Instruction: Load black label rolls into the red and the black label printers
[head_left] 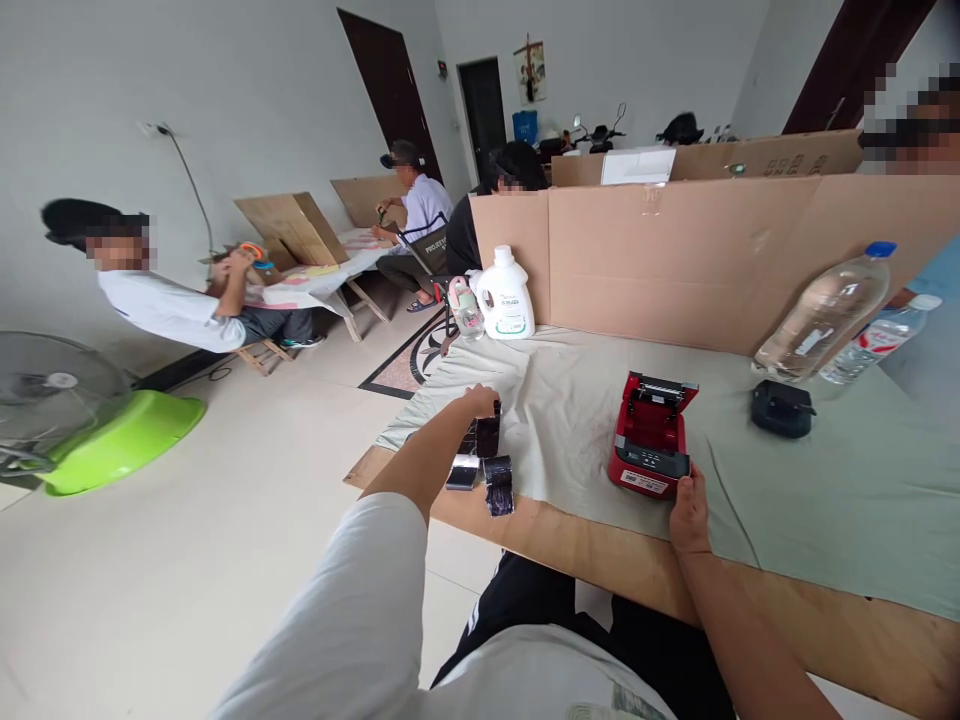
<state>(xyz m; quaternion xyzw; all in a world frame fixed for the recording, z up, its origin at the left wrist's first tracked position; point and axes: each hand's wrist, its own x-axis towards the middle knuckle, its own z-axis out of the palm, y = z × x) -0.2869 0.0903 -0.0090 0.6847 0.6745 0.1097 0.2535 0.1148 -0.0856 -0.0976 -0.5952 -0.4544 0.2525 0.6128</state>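
On pale cloth (pixel 570 455), the right hand (pixel 690 512) grips a boxy red-and-black device (pixel 649 440), lid (pixel 664 388) raised; left hand (pixel 480 402), grip unclear.

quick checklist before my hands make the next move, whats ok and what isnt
1. Red device on the cloth: ok
2. Its lid raised: ok
3. Right hand at the device's near right corner: ok
4. Left hand at the dark pieces: ok
5. Left hand's grip on a piece: cannot tell
6. Blue-capped bottle apart from the device: ok
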